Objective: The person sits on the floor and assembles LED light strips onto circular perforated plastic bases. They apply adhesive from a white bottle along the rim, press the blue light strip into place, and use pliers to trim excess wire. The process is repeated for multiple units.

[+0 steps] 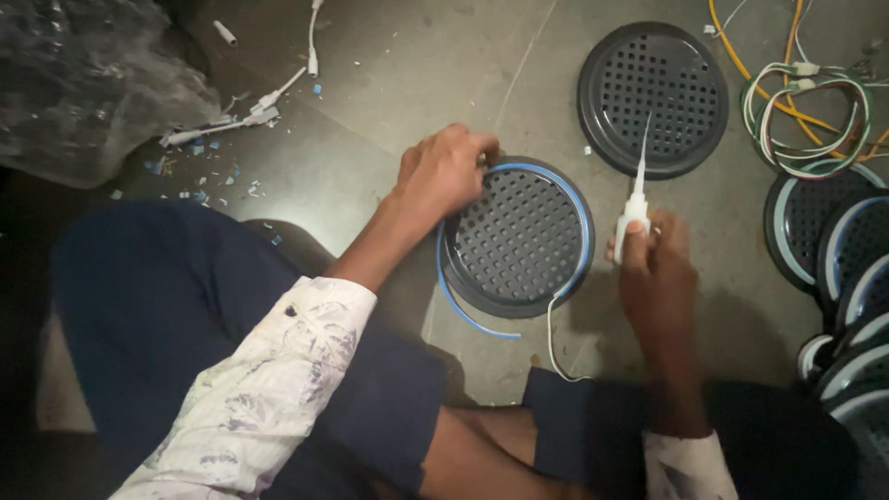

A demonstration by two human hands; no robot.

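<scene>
Left hand (444, 171) on one perforated disc (517, 238), right hand (653, 264) gripping one glue tube (633, 211)

The round grille (519, 236) is dark grey, pierced with a grid of small square holes, and a blue strip (585, 236) runs along its rim. The glue bottle (633, 215) is white. Loose wires (806, 111) are yellow, green and white. The floor (370, 93) is dull grey-brown.

Two round dark perforated plastic grille discs lay flat in the open, one ringed with a blue strip (517, 239), one bare (654, 98); at least five more ringed discs (838, 241) were stacked at the right edge, exact count unclear; one white glue bottle with long nozzle (633, 206); one coiled bundle of coloured wires (807, 113); one crumpled clear plastic bag (88, 83); two hands.
</scene>
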